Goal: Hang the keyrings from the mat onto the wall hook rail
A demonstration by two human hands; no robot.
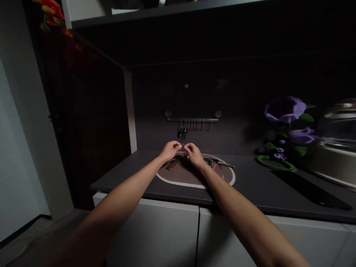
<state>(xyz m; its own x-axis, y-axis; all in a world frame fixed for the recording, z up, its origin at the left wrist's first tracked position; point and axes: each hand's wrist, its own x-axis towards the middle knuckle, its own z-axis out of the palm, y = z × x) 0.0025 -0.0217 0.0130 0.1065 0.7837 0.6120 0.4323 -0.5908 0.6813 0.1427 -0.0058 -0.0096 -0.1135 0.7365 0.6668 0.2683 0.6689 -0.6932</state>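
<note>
My left hand (pixel 169 151) and my right hand (pixel 195 154) meet over an oval brown mat (pixel 183 183) with a white rim. Both are closed in a pinch, fingertips almost touching. A small shiny piece (pixel 183 147) shows between them, too small to name. Under my left hand lies a yellowish, key-like item (pixel 172 165) on the mat. Beside my right wrist is a jumble of small things (pixel 214 162), some red and green, with a dark strap-like piece (pixel 226 164). Behind the hands, dark keys (pixel 182 133) hang from a rail with several hooks (pixel 194 120).
The dark countertop (pixel 122 174) carries purple fabric flowers (pixel 286 109) with a green ring base (pixel 278 167) at right. A flat black slab (pixel 314 191) lies before a rounded appliance (pixel 336 159). A shelf (pixel 178 15) overhangs; white cabinets (pixel 158 226) stand below.
</note>
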